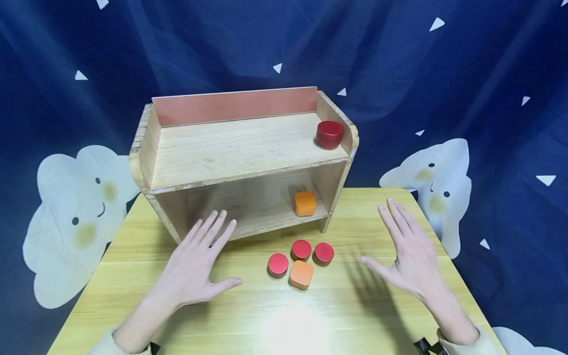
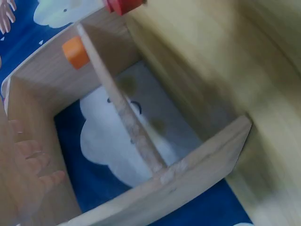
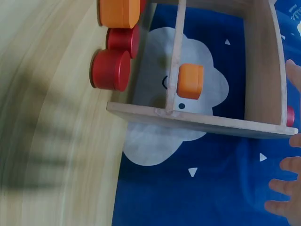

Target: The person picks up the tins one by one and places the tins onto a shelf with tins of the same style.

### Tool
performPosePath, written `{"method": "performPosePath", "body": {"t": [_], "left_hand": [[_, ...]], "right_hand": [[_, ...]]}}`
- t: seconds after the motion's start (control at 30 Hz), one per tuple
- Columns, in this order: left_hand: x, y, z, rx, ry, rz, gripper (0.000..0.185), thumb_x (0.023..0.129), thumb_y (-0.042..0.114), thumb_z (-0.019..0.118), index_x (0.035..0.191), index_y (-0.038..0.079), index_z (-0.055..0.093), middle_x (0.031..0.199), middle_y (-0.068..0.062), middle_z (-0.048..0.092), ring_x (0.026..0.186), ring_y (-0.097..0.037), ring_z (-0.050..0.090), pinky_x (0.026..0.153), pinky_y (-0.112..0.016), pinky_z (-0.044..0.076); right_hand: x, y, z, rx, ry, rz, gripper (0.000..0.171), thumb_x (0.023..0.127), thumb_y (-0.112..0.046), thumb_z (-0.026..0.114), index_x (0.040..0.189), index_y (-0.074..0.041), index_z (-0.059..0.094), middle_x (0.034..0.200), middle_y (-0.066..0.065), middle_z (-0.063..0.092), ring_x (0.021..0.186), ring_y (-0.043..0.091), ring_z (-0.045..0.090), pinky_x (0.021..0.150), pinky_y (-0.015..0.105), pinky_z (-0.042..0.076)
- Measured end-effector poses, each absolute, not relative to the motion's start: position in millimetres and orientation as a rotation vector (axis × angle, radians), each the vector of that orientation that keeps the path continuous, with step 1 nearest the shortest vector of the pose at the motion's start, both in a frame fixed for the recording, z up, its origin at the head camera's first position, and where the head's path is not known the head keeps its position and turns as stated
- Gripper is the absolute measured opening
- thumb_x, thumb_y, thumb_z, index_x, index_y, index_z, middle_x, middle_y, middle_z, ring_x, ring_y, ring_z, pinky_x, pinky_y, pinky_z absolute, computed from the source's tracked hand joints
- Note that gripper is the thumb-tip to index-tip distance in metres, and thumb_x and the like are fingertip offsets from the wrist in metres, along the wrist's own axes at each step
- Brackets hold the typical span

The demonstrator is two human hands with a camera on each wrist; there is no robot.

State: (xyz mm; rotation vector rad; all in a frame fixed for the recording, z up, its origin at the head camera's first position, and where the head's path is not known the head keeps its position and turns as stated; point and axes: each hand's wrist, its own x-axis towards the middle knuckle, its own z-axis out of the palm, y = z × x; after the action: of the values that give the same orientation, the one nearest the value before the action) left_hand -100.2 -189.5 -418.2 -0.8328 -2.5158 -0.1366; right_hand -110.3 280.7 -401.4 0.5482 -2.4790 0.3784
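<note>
My left hand (image 1: 191,268) hovers over the table with its fingers spread, in front of the left part of a small wooden shelf (image 1: 248,143). My right hand (image 1: 410,256) is held in the air to the right, fingers straight and thumb apart, holding nothing. Between the hands stand several round red tins (image 1: 278,265) and a square orange tin (image 1: 301,274), grouped close together on the tabletop. A larger red tin (image 1: 330,134) sits at the right end of the upper board. Below it, another orange tin (image 3: 190,81) rests on the lower board.
The shelf stands on a light wooden table (image 1: 239,325), near its back edge. A dark blue curtain (image 1: 230,44) with white triangles hangs behind. Smiling cloud shapes (image 1: 84,217) show on both sides of the table.
</note>
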Motion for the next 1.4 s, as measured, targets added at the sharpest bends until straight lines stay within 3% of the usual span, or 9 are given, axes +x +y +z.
{"method": "performPosePath", "body": {"t": [0.17, 0.33, 0.4, 0.47, 0.6, 0.7, 0.87, 1.17, 1.4], "left_hand": [[-101, -183, -432, -0.881, -2.531, -0.221, 0.109, 0.089, 0.086, 0.05, 0.167, 0.012, 0.029, 0.173, -0.017, 0.031, 0.154, -0.041, 0.041, 0.137, -0.027, -0.002], [-101, -178, -445, -0.888, -2.556, -0.283, 0.112, 0.084, 0.077, 0.068, 0.167, 0.012, 0.03, 0.172, -0.015, 0.034, 0.156, -0.036, 0.041, 0.132, -0.043, 0.03], [-101, -178, -450, -0.885, -2.568, -0.319, 0.111, 0.083, 0.075, 0.07, 0.166, 0.012, 0.032, 0.17, -0.015, 0.038, 0.155, -0.035, 0.043, 0.124, -0.049, 0.041], [-101, -176, -457, -0.891, -2.59, -0.37, 0.108, 0.084, 0.072, 0.072, 0.166, 0.012, 0.033, 0.168, -0.016, 0.042, 0.153, -0.034, 0.046, 0.119, -0.052, 0.046], [-100, -171, -471, -0.896, -2.649, -0.501, 0.102, 0.087, 0.066, 0.073, 0.166, 0.014, 0.033, 0.166, -0.014, 0.046, 0.15, -0.033, 0.05, 0.115, -0.054, 0.051], [-99, -166, -482, -0.876, -2.708, -0.607, 0.098, 0.088, 0.063, 0.073, 0.165, 0.016, 0.035, 0.165, -0.011, 0.047, 0.149, -0.033, 0.051, 0.112, -0.056, 0.053], [-101, -158, -496, -0.818, -2.825, -0.74, 0.094, 0.089, 0.061, 0.073, 0.166, 0.021, 0.035, 0.163, -0.01, 0.049, 0.146, -0.036, 0.054, 0.11, -0.062, 0.052], [-118, -148, -513, -0.777, -2.918, -0.83, 0.088, 0.092, 0.056, 0.073, 0.164, 0.021, 0.038, 0.158, -0.011, 0.055, 0.144, -0.04, 0.055, 0.113, -0.065, 0.049], [-133, -136, -526, -0.799, -2.965, -0.902, 0.088, 0.091, 0.053, 0.076, 0.163, 0.019, 0.04, 0.16, -0.014, 0.053, 0.147, -0.043, 0.052, 0.117, -0.065, 0.045]], "right_hand": [[-119, 276, -405, 0.513, -2.515, 0.533, 0.109, 0.076, -0.064, 0.081, 0.165, -0.02, 0.037, 0.174, 0.006, 0.033, 0.158, 0.038, 0.038, 0.116, 0.068, 0.039], [-130, 271, -411, 0.512, -2.492, 0.732, 0.102, 0.077, -0.047, 0.086, 0.164, -0.023, 0.04, 0.172, 0.006, 0.038, 0.153, 0.043, 0.043, 0.115, 0.072, 0.037], [-135, 267, -414, 0.511, -2.464, 0.828, 0.097, 0.078, -0.038, 0.087, 0.163, -0.023, 0.042, 0.17, 0.007, 0.041, 0.153, 0.04, 0.044, 0.122, 0.061, 0.037], [-142, 264, -417, 0.516, -2.419, 0.923, 0.093, 0.079, -0.027, 0.087, 0.161, -0.02, 0.044, 0.168, 0.01, 0.045, 0.154, 0.026, 0.045, 0.126, 0.042, 0.038], [-153, 255, -423, 0.517, -2.313, 1.121, 0.085, 0.08, -0.005, 0.084, 0.157, -0.012, 0.05, 0.159, 0.017, 0.054, 0.146, -0.002, 0.047, 0.117, 0.009, 0.038], [-159, 249, -424, 0.498, -2.261, 1.253, 0.079, 0.081, 0.003, 0.081, 0.154, -0.009, 0.054, 0.153, 0.019, 0.059, 0.137, -0.006, 0.054, 0.111, 0.009, 0.046], [-169, 243, -426, 0.456, -2.225, 1.417, 0.07, 0.086, 0.006, 0.078, 0.151, -0.007, 0.057, 0.149, 0.022, 0.061, 0.129, -0.001, 0.064, 0.106, 0.014, 0.052], [-190, 231, -430, 0.38, -2.162, 1.587, 0.062, 0.087, 0.005, 0.08, 0.145, -0.009, 0.063, 0.141, 0.022, 0.067, 0.118, 0.005, 0.071, 0.098, 0.018, 0.058], [-209, 225, -434, 0.345, -2.108, 1.675, 0.057, 0.087, 0.006, 0.08, 0.141, -0.003, 0.064, 0.135, 0.025, 0.069, 0.112, 0.011, 0.074, 0.095, 0.025, 0.062]]}}
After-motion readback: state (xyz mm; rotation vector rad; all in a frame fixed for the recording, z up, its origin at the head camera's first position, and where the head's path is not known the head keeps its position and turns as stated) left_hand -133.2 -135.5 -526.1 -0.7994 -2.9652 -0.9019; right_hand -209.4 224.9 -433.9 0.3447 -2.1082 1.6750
